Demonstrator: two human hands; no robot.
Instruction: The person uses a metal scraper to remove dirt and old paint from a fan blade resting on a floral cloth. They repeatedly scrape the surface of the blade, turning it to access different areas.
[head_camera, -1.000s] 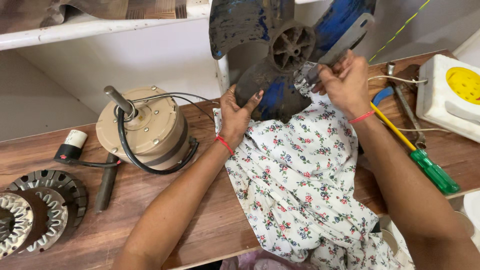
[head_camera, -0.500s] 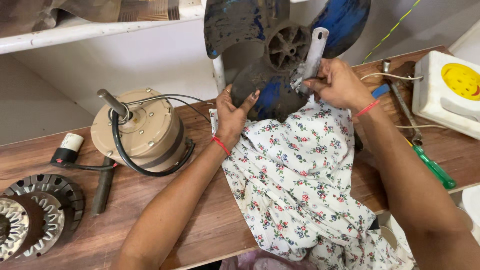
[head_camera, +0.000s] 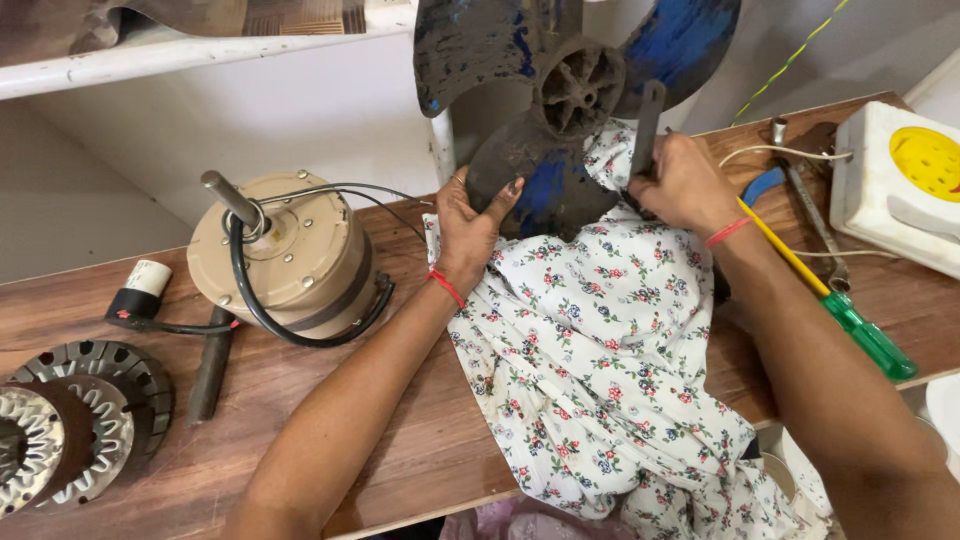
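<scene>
I see the brown wooden bench (head_camera: 330, 420) spanning the frame, with a white floral cloth (head_camera: 600, 370) draped from centre to lower right and a dirty blue plastic fan blade (head_camera: 560, 90) standing at top centre. Left of centre sits a beige round metal fan motor (head_camera: 285, 260). My left hand (head_camera: 470, 225) has its grip closed on the lower blade's edge, while my right hand (head_camera: 680, 185) is clenched around a thin grey flat tool (head_camera: 647, 115) against the hub.

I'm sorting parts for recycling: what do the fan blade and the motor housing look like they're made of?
The fan blade, held by the left hand, looks like moulded blue plastic under dull grime, with a ribbed hub. The motor housing appears to be beige-painted metal with a smooth sheen and a bare steel shaft; I can't be certain.
</scene>
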